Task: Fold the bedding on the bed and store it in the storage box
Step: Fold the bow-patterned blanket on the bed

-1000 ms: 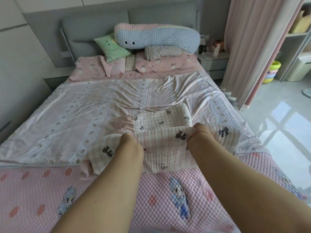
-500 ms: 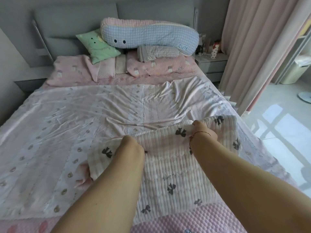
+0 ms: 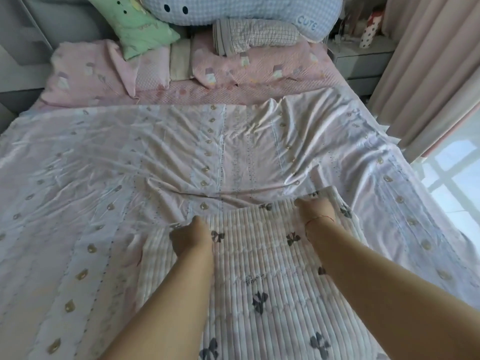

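A ribbed cream quilt with dark bow prints (image 3: 262, 281) lies folded on the near middle of the bed. My left hand (image 3: 191, 236) grips its far edge near the left corner. My right hand (image 3: 315, 210) grips the far edge near the right corner, a red string around the wrist. Both sets of fingers curl over the edge and are hidden by the hands' backs. Under the quilt a shiny pale pink sheet with small printed bears (image 3: 130, 165) is spread flat and creased across the bed. No storage box is in view.
Pink pillows (image 3: 259, 66), a green cushion (image 3: 140, 27), a long blue checked cushion (image 3: 246, 9) and a folded checked cloth (image 3: 255, 35) lie at the headboard. A grey bedside cabinet (image 3: 361, 61) and pink curtains (image 3: 428, 61) stand on the right, with shiny floor beyond.
Both hands have carried the quilt's edge away from me and laid it down over the folded part. The view has moved closer and lower over the bed.
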`<action>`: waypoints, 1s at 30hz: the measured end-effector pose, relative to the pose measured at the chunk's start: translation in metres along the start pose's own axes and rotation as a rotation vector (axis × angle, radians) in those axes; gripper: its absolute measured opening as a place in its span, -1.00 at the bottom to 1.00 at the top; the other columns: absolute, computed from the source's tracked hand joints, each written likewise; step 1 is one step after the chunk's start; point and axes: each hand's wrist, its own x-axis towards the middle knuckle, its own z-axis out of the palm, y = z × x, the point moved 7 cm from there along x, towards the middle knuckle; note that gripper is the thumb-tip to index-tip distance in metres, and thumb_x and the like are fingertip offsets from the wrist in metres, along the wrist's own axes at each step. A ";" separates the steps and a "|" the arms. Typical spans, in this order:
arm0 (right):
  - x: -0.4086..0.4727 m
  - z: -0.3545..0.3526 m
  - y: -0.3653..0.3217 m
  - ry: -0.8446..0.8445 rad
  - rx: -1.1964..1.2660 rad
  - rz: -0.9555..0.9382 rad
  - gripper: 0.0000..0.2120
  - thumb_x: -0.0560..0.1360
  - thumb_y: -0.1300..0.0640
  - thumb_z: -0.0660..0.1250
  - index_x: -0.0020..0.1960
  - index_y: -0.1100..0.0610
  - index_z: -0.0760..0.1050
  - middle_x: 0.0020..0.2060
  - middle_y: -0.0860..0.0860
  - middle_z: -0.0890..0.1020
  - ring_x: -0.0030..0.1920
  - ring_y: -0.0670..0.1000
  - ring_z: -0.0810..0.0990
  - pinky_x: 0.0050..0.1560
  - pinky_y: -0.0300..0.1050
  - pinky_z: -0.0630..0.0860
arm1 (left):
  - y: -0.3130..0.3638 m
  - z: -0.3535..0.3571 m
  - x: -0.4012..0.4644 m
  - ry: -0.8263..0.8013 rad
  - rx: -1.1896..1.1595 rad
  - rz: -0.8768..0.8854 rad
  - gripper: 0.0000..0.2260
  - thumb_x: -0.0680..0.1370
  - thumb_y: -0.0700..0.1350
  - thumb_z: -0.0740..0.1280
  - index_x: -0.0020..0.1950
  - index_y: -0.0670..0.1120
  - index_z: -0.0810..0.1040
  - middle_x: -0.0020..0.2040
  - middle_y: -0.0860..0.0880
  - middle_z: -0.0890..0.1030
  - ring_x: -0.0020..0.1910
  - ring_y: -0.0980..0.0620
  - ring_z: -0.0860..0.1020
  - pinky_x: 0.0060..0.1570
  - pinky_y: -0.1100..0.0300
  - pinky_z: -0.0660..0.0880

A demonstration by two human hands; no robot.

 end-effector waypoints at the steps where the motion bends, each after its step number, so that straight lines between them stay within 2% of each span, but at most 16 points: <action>1: -0.001 -0.009 0.001 0.063 -0.087 -0.128 -0.87 0.46 0.08 0.30 -0.07 0.13 0.45 -0.20 0.04 0.54 -0.18 0.07 0.52 -0.24 -0.12 0.47 | 0.007 -0.012 -0.006 0.069 0.190 0.222 -0.64 0.48 -0.04 0.28 0.19 -0.23 0.47 0.07 -0.17 0.61 -0.05 -0.20 0.60 -0.19 0.08 0.48; 2: -0.007 -0.020 0.006 0.139 -0.177 -0.270 -0.81 0.46 0.03 0.31 0.03 0.08 0.47 -0.08 0.02 0.56 -0.05 0.07 0.53 -0.07 -0.04 0.52 | 0.010 -0.015 -0.013 0.077 0.350 0.457 -0.62 0.50 -0.04 0.31 0.26 -0.19 0.46 0.17 -0.17 0.58 0.11 -0.21 0.55 -0.03 0.02 0.48; 3: -0.018 -0.030 0.008 0.239 -0.293 -0.418 -0.72 0.46 -0.02 0.30 0.14 0.04 0.47 0.06 0.00 0.55 0.11 0.07 0.50 0.15 0.04 0.47 | 0.011 -0.015 -0.023 0.058 0.496 0.672 -0.59 0.51 -0.04 0.33 0.32 -0.16 0.44 0.26 -0.17 0.54 0.22 -0.21 0.49 0.12 -0.03 0.44; 4: -0.026 -0.033 0.013 0.299 -0.467 -0.529 -0.63 0.48 -0.07 0.26 0.25 0.01 0.45 0.20 -0.01 0.50 0.26 0.07 0.42 0.34 0.07 0.32 | 0.004 -0.007 -0.024 0.005 0.662 0.827 -0.55 0.52 -0.03 0.32 0.39 -0.11 0.40 0.35 -0.17 0.47 0.32 -0.19 0.41 0.28 -0.05 0.36; 5: -0.028 -0.030 0.022 0.272 -0.652 -0.561 -0.55 0.51 -0.12 0.19 0.36 -0.03 0.37 0.34 -0.02 0.41 0.40 0.06 0.28 0.47 0.08 0.11 | -0.005 0.003 -0.027 -0.073 0.863 0.892 -0.49 0.55 0.03 0.27 0.48 -0.03 0.31 0.47 -0.15 0.34 0.44 -0.17 0.27 0.43 -0.06 0.18; 6: -0.022 -0.021 0.035 0.177 -0.801 -0.544 -0.48 0.53 -0.17 0.09 0.46 -0.08 0.23 0.47 -0.04 0.24 0.51 0.04 0.07 0.51 0.10 -0.12 | -0.019 0.016 -0.020 -0.153 1.041 0.926 -0.45 0.58 0.11 0.18 0.56 0.08 0.14 0.57 -0.12 0.14 0.54 -0.15 0.07 0.50 -0.06 -0.06; 7: -0.013 -0.011 0.046 0.074 -0.912 -0.508 -0.44 0.55 -0.22 -0.01 0.52 -0.14 0.05 0.54 -0.07 0.03 0.54 0.02 -0.16 0.48 0.14 -0.30 | -0.029 0.027 -0.016 -0.212 1.177 0.929 -0.43 0.60 0.19 0.06 0.57 0.18 -0.07 0.60 -0.07 -0.10 0.57 -0.13 -0.15 0.49 -0.08 -0.25; 8: -0.001 0.002 0.058 -0.014 -1.000 -0.458 -0.43 0.55 -0.26 -0.10 0.53 -0.19 -0.11 0.54 -0.10 -0.14 0.51 0.01 -0.32 0.44 0.20 -0.39 | -0.036 0.038 -0.008 -0.246 1.259 0.943 -0.45 0.60 0.25 -0.06 0.52 0.26 -0.27 0.57 -0.04 -0.28 0.54 -0.12 -0.31 0.46 -0.12 -0.36; 10: 0.021 0.025 0.069 -0.077 -1.055 -0.443 -0.42 0.53 -0.33 -0.25 0.50 -0.24 -0.26 0.51 -0.12 -0.30 0.47 0.01 -0.43 0.40 0.29 -0.40 | -0.046 0.053 0.004 -0.273 1.352 0.952 -0.47 0.56 0.32 -0.25 0.44 0.30 -0.46 0.50 -0.01 -0.45 0.47 -0.11 -0.47 0.44 -0.16 -0.41; 14: 0.050 0.048 0.078 -0.084 -1.072 -0.461 -0.41 0.49 -0.36 -0.34 0.47 -0.27 -0.35 0.47 -0.13 -0.38 0.46 0.01 -0.46 0.39 0.31 -0.42 | -0.061 0.058 0.035 -0.280 1.461 0.861 -0.43 0.49 0.33 -0.40 0.42 0.21 -0.53 0.47 -0.03 -0.52 0.42 -0.09 -0.55 0.42 -0.12 -0.46; 21: 0.084 0.072 0.101 -0.161 -1.110 -0.398 -0.42 0.50 -0.36 -0.31 0.42 -0.26 -0.48 0.43 -0.12 -0.45 0.45 0.04 -0.46 0.40 0.33 -0.35 | -0.083 0.082 0.069 -0.372 1.504 0.769 -0.41 0.51 0.34 -0.39 0.39 0.11 -0.61 0.41 -0.07 -0.59 0.37 -0.09 -0.61 0.37 -0.09 -0.53; 25: 0.084 0.067 0.102 -0.200 -1.095 -0.391 -0.42 0.50 -0.37 -0.30 0.41 -0.29 -0.48 0.42 -0.14 -0.45 0.47 0.02 -0.44 0.42 0.30 -0.35 | -0.081 0.077 0.067 -0.432 1.524 0.759 -0.41 0.53 0.32 -0.36 0.40 0.10 -0.59 0.42 -0.05 -0.58 0.38 -0.06 -0.60 0.39 -0.07 -0.51; 30: 0.066 0.045 0.105 -0.184 -1.096 -0.396 -0.41 0.50 -0.38 -0.27 0.44 -0.30 -0.43 0.47 -0.14 -0.40 0.47 -0.02 -0.42 0.45 0.25 -0.32 | -0.083 0.037 0.058 -0.373 1.552 0.784 -0.42 0.54 0.28 -0.38 0.45 0.05 -0.51 0.43 -0.02 -0.57 0.40 -0.02 -0.57 0.43 -0.06 -0.45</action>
